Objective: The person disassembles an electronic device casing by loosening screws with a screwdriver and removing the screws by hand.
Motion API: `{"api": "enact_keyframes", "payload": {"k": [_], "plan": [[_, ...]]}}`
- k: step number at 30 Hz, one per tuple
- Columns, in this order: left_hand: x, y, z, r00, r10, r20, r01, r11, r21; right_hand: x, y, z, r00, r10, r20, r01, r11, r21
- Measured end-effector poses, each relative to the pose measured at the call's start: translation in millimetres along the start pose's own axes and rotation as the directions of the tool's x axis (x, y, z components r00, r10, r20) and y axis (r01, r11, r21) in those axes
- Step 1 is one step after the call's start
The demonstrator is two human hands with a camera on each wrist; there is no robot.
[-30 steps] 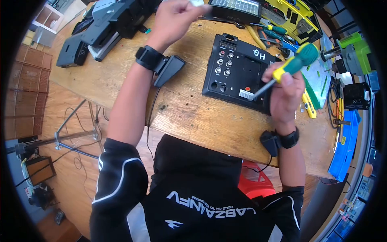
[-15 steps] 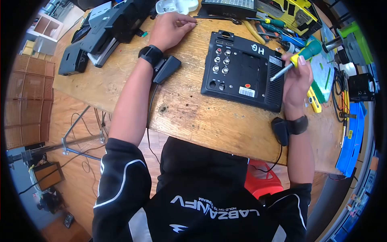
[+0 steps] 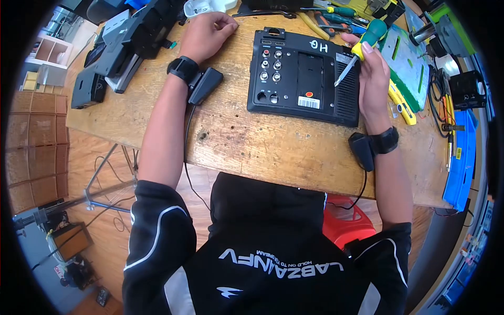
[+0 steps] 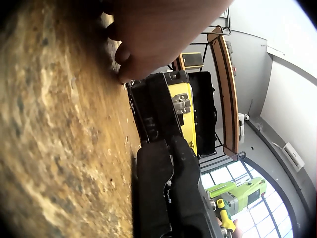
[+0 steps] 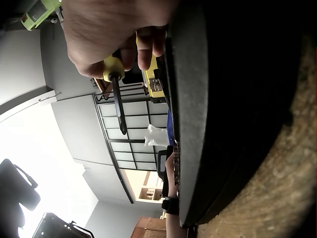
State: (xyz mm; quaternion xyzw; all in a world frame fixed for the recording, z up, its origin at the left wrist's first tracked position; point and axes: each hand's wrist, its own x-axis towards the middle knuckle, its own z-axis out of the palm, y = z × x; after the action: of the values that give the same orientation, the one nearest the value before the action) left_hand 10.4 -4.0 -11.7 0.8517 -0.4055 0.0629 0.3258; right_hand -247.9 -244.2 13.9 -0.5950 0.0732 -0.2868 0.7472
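Observation:
A black device marked "HQ" (image 3: pixel 294 79) lies flat on the wooden table, its round connectors facing up. The right hand (image 3: pixel 374 79) grips a green and yellow screwdriver (image 3: pixel 371 37) at the device's right edge, the shaft slanting down-left over the vented part. In the right wrist view, thumb and finger of the right hand (image 5: pixel 116 34) pinch the screwdriver's yellow collar (image 5: pixel 113 67), its tip in the air. The left hand (image 3: pixel 203 38) rests on the table left of the device, fingers loosely bent, beside a white container (image 3: pixel 207 6). The left wrist view shows the left hand (image 4: pixel 158 34) low over the wood.
Black equipment (image 3: pixel 136 37) stands at the back left. Behind and right of the device lie pliers, more screwdrivers, a yellow cutter (image 3: pixel 402 105) and a green-edged board (image 3: pixel 407 65). A green power tool (image 3: pixel 451 31) stands at the right, with a blue tray (image 3: pixel 461 163) at the table's edge.
The left hand has come down from a raised position onto the table. The screwdriver in the right hand has swung away from the barcode label to the vented part and points more steeply down.

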Motion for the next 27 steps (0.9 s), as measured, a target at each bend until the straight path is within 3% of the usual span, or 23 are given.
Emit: {"api": "enact_keyframes", "payload": {"k": [3, 5, 6, 8, 13, 17, 20, 22, 25, 26, 27], "plan": [[-0.4, 1.8, -2.1, 0.998, 0.01, -0.064, -0.011, 1.0, -0.016, 0.2, 3.7, 2.1, 0.997, -0.07, -0.028, 0.068, 0.995, -0.071], [0.2, 12.2, -5.0, 0.992, -0.06, -0.11, 0.037, 0.978, -0.203, -0.3, 5.3, -6.1, 0.999, 0.025, 0.043, -0.02, 0.994, -0.111], [1.0, 12.2, -6.2, 0.993, -0.057, -0.105, 0.035, 0.979, -0.201, -0.1, 5.0, -5.3, 0.999, 0.025, 0.038, -0.02, 0.994, -0.107], [1.6, 12.7, -6.6, 0.99, -0.124, -0.069, 0.093, 0.934, -0.346, -1.0, 3.4, -3.5, 0.994, -0.047, 0.103, 0.069, 0.971, -0.229], [1.1, 21.6, -8.7, 0.999, -0.049, 0.019, 0.051, 0.832, -0.552, -0.2, 8.0, -2.3, 0.994, -0.107, -0.007, 0.105, 0.986, -0.127], [-0.9, 30.6, -15.4, 0.982, 0.021, 0.189, 0.088, 0.83, -0.55, 8.6, 24.8, -21.0, 0.978, -0.123, -0.167, 0.114, 0.991, -0.064], [-2.3, 44.7, -25.6, 0.978, 0.017, 0.208, 0.101, 0.835, -0.54, 4.1, 16.6, -7.2, 0.975, -0.096, -0.201, 0.105, 0.994, 0.035], [-1.6, 57.5, -34.0, 0.977, 0.04, 0.211, 0.077, 0.853, -0.516, 2.1, 10.4, 0.4, 0.969, -0.113, -0.22, 0.113, 0.994, -0.015], [-6.3, 90.5, -39.5, 0.961, 0.181, 0.211, -0.096, 0.928, -0.361, 2.4, 7.6, 2.7, 0.976, -0.095, -0.198, 0.108, 0.993, 0.054], [-6.6, 107.0, -36.0, 0.927, 0.255, 0.276, -0.112, 0.889, -0.444, 2.7, 8.2, 1.4, 0.975, -0.093, -0.203, 0.106, 0.993, 0.054], [-9.5, 134.2, -33.5, 0.926, 0.211, 0.313, -0.062, 0.903, -0.425, 3.6, 10.1, -0.1, 0.973, -0.105, -0.204, 0.117, 0.992, 0.049]]}}
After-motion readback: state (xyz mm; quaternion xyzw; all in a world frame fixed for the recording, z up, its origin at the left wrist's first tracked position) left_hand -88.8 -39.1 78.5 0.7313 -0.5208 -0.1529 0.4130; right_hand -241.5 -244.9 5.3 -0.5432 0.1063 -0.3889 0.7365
